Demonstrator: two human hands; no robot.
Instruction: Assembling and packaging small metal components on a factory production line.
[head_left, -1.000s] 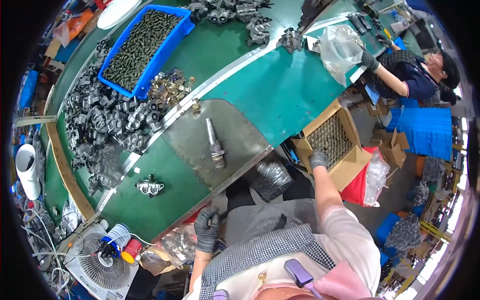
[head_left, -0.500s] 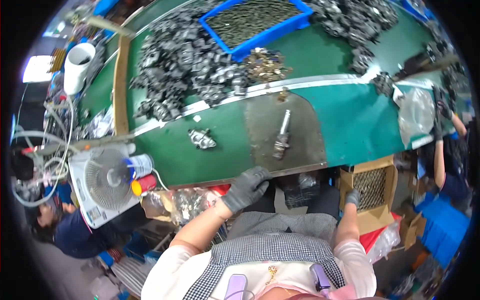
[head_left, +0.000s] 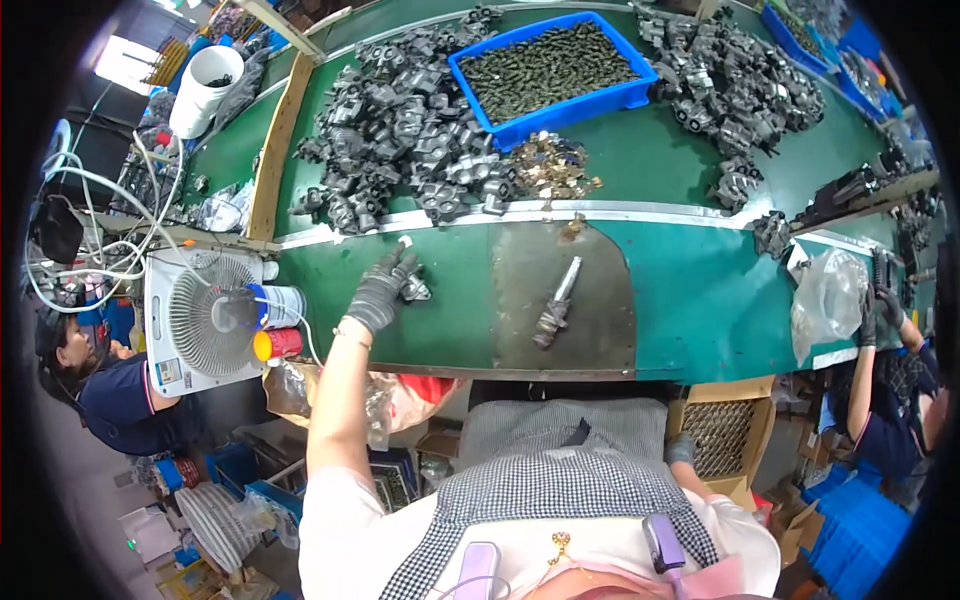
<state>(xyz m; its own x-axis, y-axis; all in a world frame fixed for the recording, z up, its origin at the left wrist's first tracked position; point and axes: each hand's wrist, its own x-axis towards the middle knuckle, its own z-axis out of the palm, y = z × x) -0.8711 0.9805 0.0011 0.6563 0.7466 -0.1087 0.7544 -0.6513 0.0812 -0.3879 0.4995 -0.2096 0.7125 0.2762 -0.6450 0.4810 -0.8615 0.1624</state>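
My left hand [head_left: 378, 293], in a grey glove, reaches over the green bench top with its fingers stretched forward. Right beside the fingers lies a small silvery metal casting [head_left: 416, 287], partly hidden by them. My right hand [head_left: 682, 448], also gloved, hangs low by the near side of an open cardboard box [head_left: 762, 420] holding rows of small metal parts; its fingers are hidden. On a dark worn mat [head_left: 600, 340] between the hands rests a tool with a bright metal shaft and a dark, lumpy handle [head_left: 550, 325].
Heaps of grey castings [head_left: 400, 150] flank a blue tray [head_left: 545, 130] of small dark parts. Loose brassy pieces [head_left: 555, 168] lie before it. At left stand a fan [head_left: 210, 315], a blue-and-white can [head_left: 282, 306] and a red-and-yellow container [head_left: 278, 346]. Other people work at both sides.
My left hand has moved from the bench's front edge forward and left to the small casting. My right hand has drawn slightly down beside the box. The whole view has shifted.
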